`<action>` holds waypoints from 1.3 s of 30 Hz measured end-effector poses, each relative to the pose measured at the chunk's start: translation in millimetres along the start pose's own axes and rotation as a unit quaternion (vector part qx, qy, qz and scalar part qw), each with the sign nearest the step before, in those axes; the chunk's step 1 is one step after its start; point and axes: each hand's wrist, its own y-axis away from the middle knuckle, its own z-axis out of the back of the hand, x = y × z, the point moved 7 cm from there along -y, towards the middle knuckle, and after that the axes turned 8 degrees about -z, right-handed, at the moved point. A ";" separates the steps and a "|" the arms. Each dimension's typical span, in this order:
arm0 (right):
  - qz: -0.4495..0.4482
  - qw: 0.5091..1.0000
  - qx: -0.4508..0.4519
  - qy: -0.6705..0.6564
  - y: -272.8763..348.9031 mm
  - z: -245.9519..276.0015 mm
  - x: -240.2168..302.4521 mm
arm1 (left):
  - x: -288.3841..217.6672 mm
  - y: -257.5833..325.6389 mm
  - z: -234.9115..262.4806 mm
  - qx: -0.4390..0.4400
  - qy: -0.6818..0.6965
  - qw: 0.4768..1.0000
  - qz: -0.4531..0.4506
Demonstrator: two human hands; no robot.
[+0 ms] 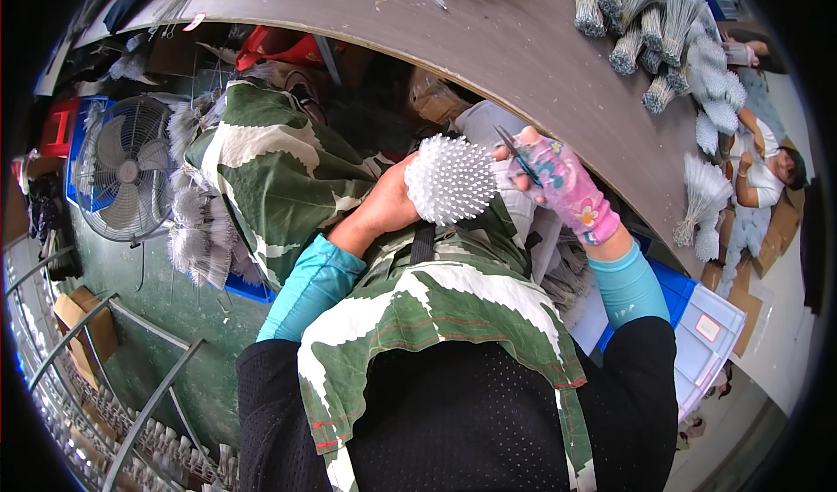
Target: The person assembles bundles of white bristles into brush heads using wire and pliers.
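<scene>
A bundle of thin stems with many small white bead-like tips points its rounded end up at me, above my lap. My left hand is closed around its left side, and most of the fingers are hidden beneath it. On the bundle's right, my right hand wears a pink flowered fingerless glove. It grips small dark scissors, with the pointed blades sticking up past the fingers. The fingertips of the right hand are close to the bundle's edge; whether they touch it I cannot tell. A camouflage apron covers my lap.
A brown table curves across ahead, bearing bundles of grey wire stems and white-tipped bundles. A fan stands at left beside hanging white bundles. Metal rack bars are lower left; a crate sits right. Another person is far right.
</scene>
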 end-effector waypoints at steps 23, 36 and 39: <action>-0.081 0.934 0.021 0.348 22.6 -18.8 7.5 | 6.2 6.0 3.8 -0.003 -0.165 0.985 -0.043; -0.065 0.919 0.021 0.389 22.9 -20.8 13.0 | 11.8 5.5 1.3 -0.043 -0.088 0.995 -0.037; -0.092 0.945 0.032 0.311 24.2 -18.2 9.8 | 13.2 4.7 2.6 -0.045 -0.074 0.995 -0.042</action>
